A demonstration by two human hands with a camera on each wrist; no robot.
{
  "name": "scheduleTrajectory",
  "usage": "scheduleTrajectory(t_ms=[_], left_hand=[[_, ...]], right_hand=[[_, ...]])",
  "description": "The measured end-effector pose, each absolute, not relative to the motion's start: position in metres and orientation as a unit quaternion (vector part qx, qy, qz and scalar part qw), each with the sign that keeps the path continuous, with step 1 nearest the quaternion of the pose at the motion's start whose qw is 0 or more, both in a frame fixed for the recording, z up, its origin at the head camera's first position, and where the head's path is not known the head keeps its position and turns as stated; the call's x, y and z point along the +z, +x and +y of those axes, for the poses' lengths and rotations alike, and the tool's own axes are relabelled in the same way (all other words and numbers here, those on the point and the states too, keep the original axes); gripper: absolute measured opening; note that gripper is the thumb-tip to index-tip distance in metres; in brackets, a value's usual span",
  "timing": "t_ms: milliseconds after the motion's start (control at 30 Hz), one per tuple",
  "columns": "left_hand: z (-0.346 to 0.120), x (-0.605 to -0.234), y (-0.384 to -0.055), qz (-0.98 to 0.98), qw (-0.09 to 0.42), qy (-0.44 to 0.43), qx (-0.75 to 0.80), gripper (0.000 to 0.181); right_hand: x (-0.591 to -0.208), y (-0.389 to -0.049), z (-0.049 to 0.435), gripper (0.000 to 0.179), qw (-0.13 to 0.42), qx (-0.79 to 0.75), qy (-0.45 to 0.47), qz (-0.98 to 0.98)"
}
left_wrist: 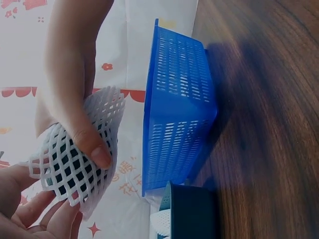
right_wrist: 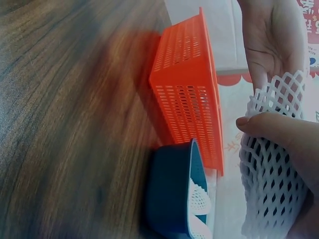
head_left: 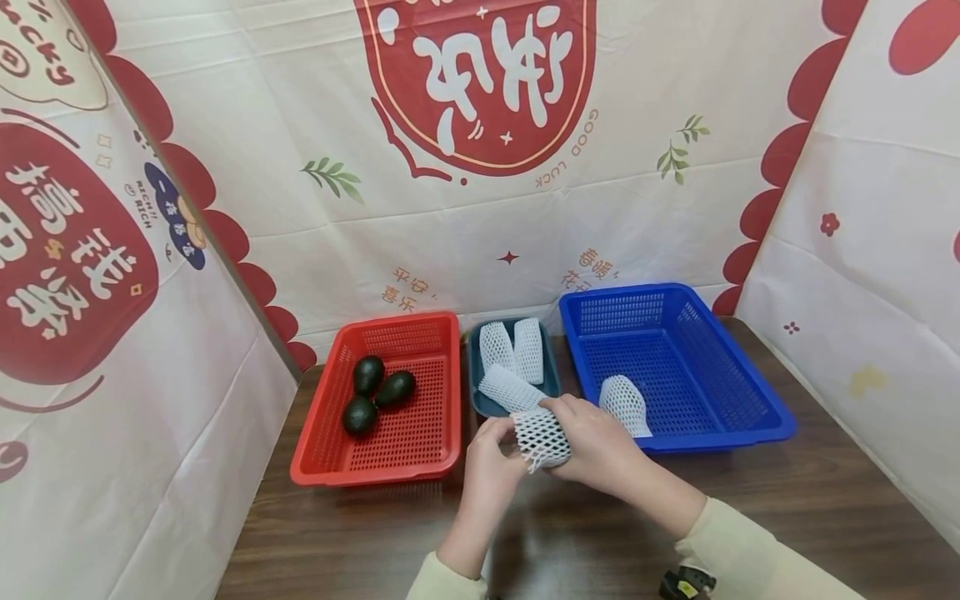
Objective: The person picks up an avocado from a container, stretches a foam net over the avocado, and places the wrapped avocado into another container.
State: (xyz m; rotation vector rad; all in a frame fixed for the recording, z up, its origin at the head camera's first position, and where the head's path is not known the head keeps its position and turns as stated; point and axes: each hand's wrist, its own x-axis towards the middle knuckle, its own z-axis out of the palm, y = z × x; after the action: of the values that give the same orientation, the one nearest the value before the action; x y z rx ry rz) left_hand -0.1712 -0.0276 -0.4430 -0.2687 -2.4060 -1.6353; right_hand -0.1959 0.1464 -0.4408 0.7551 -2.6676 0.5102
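Brown wood-grain tabletop (head_left: 322, 533) stretched beneath the work, with white cloth hangings (head_left: 465, 237) printed in red closing it in at the back and sides. A person's right hand (head_left: 596, 442) grasped a white foam-mesh sleeve (head_left: 543, 438), its thumb pressed along the side as though to steady what was inside. Through the mesh showed a dark green fruit (left_wrist: 67, 164), apparently an avocado, held above the table in front of the trays. The left hand (head_left: 491, 460) gripped the sleeve's other end at its edge, perhaps to keep the loose mesh spread or to draw it along the fruit.

On the left, three dark green avocados (head_left: 396, 389) lay bare in a red perforated plastic basket (head_left: 420, 462), likely a supply within the left hand's reach. A small teal plastic tray (head_left: 487, 407) between the baskets held three white foam sleeves (head_left: 528, 350), seemingly central so either hand could take one. To the right, a blue perforated plastic basket (head_left: 720, 367) held a bulging white sleeve (head_left: 624, 406) near its front-left corner, presumably set apart from the bare fruit.
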Motion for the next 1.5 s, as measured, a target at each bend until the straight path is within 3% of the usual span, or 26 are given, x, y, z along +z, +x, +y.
scheduleTrajectory(t_ms=[400, 700, 933, 1200, 1500], left_hand=[[-0.026, -0.449, -0.172, -0.818, 0.108, -0.104, -0.555, 0.033], [-0.025, -0.448, -0.173, -0.806, 0.084, -0.084, -0.579, 0.036], [-0.018, -0.453, -0.171, -0.779, 0.047, -0.103, -0.617, 0.034], [-0.001, -0.454, -0.173, -0.775, 0.068, -0.111, -0.619, 0.023], [0.032, -0.452, -0.189, -0.889, 0.073, -0.243, -0.381, 0.021]], right_hand=[[-0.441, -0.193, 0.149, 0.079, 0.156, 0.166, 0.287, -0.931], [-0.433, -0.189, 0.161, 0.085, 0.092, 0.184, 0.315, -0.927], [-0.434, -0.185, 0.180, 0.078, 0.103, 0.183, 0.291, -0.933], [-0.436, -0.201, 0.223, 0.080, 0.101, 0.273, 0.166, -0.942], [-0.431, -0.228, 0.271, 0.097, 0.080, 0.346, 0.021, -0.934]])
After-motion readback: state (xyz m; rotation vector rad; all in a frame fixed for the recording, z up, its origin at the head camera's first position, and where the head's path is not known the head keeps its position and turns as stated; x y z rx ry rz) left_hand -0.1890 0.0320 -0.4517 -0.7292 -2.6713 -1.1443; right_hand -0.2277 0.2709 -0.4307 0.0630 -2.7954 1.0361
